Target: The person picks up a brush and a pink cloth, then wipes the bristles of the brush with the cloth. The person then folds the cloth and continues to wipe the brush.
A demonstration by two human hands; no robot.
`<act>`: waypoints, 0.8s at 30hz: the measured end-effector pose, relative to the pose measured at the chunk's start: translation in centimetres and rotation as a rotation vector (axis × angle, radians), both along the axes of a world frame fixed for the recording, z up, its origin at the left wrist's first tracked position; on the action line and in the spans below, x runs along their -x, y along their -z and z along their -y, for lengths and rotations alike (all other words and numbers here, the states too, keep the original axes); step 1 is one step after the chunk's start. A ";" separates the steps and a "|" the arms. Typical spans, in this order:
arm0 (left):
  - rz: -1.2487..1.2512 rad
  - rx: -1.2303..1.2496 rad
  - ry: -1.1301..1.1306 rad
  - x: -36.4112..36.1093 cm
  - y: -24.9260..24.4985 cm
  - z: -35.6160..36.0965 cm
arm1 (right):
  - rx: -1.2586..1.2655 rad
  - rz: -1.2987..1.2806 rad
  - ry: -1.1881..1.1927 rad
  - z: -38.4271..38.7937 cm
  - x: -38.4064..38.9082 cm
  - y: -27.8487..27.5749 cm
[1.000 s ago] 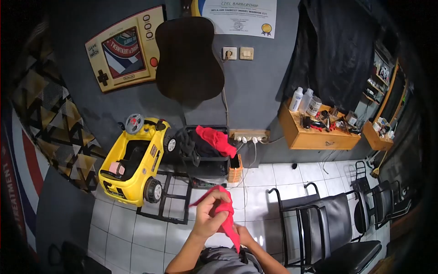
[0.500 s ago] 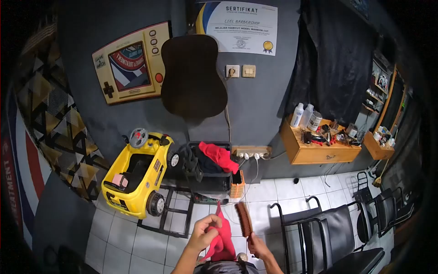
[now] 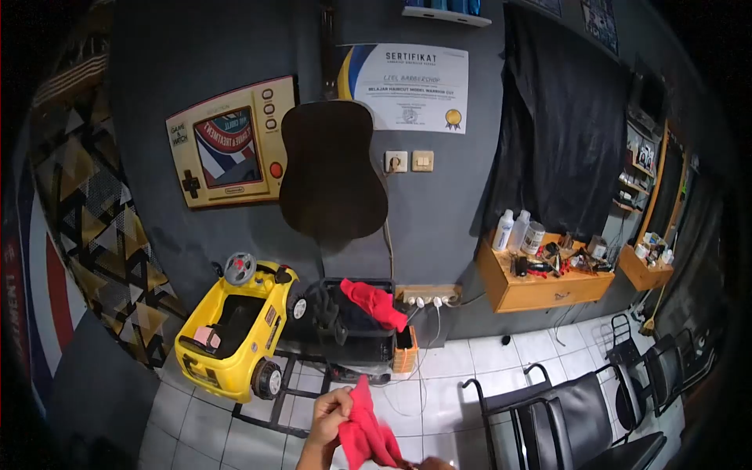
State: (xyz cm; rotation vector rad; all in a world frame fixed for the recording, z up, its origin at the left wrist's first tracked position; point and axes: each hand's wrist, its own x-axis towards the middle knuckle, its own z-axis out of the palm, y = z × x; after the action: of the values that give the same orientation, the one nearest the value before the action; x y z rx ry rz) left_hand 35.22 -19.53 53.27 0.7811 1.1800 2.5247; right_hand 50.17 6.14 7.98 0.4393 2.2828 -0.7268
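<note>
A red cloth (image 3: 366,431) hangs at the bottom centre, its upper edge pinched between the fingers of my left hand (image 3: 330,415). Low at the bottom edge, my right hand (image 3: 435,464) is mostly cut off, close to the cloth's lower right end. Its fingers are hidden, and the brown brush cannot be made out now. Beyond the cloth, another red cloth (image 3: 374,304) lies over the top of a black crate (image 3: 356,346) against the wall.
A yellow toy car (image 3: 235,337) stands at the left beside a black metal frame (image 3: 291,392). Black chairs (image 3: 576,407) fill the lower right. A wooden wall drawer (image 3: 548,291) carries bottles and tools. An orange box (image 3: 405,351) and cables lie near the crate.
The view has tilted up. My left hand still holds the red cloth, now spread more to the right. My right hand has moved down toward the cloth's end, and the brush has gone from sight.
</note>
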 end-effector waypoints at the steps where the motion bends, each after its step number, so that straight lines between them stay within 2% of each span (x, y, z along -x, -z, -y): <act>1: 0.002 -0.024 0.047 0.0 0.0 0.2 | -0.043 0.026 0.024 -0.3 -1.0 -1.0; 5: 0.088 0.072 0.082 -1.4 1.9 0.6 | -0.032 0.016 0.078 -0.5 -1.5 -1.3; 6: 0.211 0.056 0.107 -2.0 2.2 0.5 | -0.011 -0.001 0.132 -0.7 -1.1 -1.7; 8: 0.171 0.248 0.013 -2.7 2.3 -0.3 | 0.095 -0.053 0.327 -0.5 -0.2 -3.4; 9: 0.047 0.335 0.051 -2.4 2.9 -0.5 | 0.221 -0.081 0.469 -0.1 0.6 -5.6; 11: -0.137 0.592 -0.024 -2.8 3.1 -1.0 | 0.550 -0.164 0.676 1.1 1.3 -11.1; 12: -0.218 0.682 -0.062 -3.1 3.2 -1.4 | 0.668 -0.212 0.716 1.4 1.4 -13.4; 13: -0.392 0.732 -0.158 -3.2 4.8 -1.8 | 0.764 -0.349 0.674 2.8 1.6 -19.6; 14: -0.069 0.767 0.063 -3.6 7.9 -1.8 | 0.873 -0.483 0.626 4.1 1.8 -25.9; 15: -0.146 0.708 -0.048 -4.3 9.3 -2.4 | 0.987 -0.608 0.570 5.5 2.0 -32.2; 16: -0.222 0.647 -0.157 -5.0 10.1 -3.4 | 1.017 -0.641 0.490 6.6 2.2 -34.6; 17: -0.195 0.658 -0.190 -5.5 10.5 -3.8 | 1.050 -0.674 0.411 7.7 2.4 -37.1; 18: 0.000 0.521 -0.130 -5.8 11.5 -4.5 | 1.078 -0.704 0.328 8.4 2.6 -38.0; 20: -0.256 0.625 -0.335 -5.5 12.6 -4.1 | 0.970 -0.860 0.341 8.8 3.2 -32.2; 21: -0.154 0.592 -0.379 -5.8 12.6 -3.9 | 0.916 -0.932 0.344 8.8 3.4 -30.2; 24: -0.453 0.999 -0.586 -6.0 9.7 -1.3 | 0.542 -0.802 0.221 7.4 2.8 -31.8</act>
State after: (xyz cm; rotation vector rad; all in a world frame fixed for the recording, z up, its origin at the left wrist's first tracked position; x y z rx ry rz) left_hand 41.21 -18.27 43.54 0.7800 2.7961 1.6473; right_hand 47.36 -1.30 39.79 0.1409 2.5953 -1.8356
